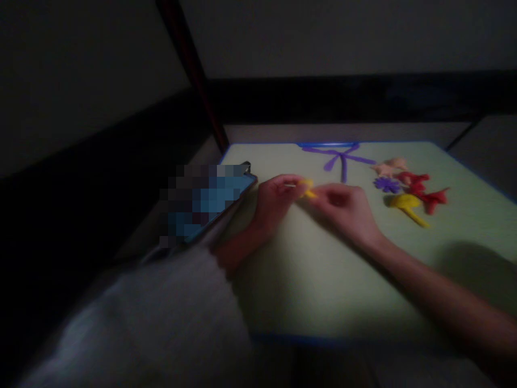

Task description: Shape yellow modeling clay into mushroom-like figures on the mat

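Between my two hands, above the middle of a pale board (323,291), is a small piece of yellow modelling clay (308,188). The fingertips of my left hand (278,196) pinch it from the left. My right hand (345,207) pinches its lower right end, thumb and forefinger together. Fingers partly cover the piece, and blur hides its exact shape. Right of my right hand lie a yellow clay shape with a stem (405,202), a purple clay flower (386,185), red clay pieces (422,188) and a peach clay piece (390,167).
Long purple clay strips (342,159) branch out near the board's far edge, beside a blue clip-like strip (327,144). A phone-like device (222,196), partly blurred out, lies at the left edge. A dark wall band (343,99) runs behind the board.
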{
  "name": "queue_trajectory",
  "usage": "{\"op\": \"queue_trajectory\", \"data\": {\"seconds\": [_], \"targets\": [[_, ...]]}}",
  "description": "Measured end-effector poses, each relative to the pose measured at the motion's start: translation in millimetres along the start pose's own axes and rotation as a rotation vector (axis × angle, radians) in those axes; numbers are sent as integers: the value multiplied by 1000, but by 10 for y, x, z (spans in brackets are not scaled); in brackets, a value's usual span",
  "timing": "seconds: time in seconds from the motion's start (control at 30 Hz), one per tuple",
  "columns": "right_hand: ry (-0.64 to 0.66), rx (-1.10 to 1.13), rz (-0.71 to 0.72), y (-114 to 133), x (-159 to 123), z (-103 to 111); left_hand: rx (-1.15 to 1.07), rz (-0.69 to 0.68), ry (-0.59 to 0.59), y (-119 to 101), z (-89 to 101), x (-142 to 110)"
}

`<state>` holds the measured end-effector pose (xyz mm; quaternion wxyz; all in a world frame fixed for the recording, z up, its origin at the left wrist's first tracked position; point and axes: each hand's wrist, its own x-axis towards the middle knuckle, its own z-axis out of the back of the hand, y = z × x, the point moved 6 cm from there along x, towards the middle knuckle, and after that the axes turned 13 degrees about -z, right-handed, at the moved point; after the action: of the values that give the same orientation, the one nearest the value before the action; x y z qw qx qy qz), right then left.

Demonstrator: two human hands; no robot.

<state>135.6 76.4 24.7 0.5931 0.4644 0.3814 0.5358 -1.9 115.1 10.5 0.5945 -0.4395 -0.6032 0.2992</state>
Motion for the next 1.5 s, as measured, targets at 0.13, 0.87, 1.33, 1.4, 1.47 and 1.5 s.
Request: {"op": "queue_trajectory", "data": {"seconds": [0.13,0.87,1.33,1.4,1.47,1.5], "targets": [[-15,-6,13,9,-15,-15,-3,-19,15,7,-24,-19],[91,133,-14,-26,14,-38,136,-126,78,-47,-27,-13],[165,364,-190,-176,58,-50,99,-126,32,-156,-7,2],[168,398,-210,-205,71,-53,114,-153,51,-162,-18,3],[157,404,-218,-216,80,-49,138,-176,58,-160,-18,5],[150,403,-220,-216,82,-46,152,-185,60,-159,-15,6]]}}
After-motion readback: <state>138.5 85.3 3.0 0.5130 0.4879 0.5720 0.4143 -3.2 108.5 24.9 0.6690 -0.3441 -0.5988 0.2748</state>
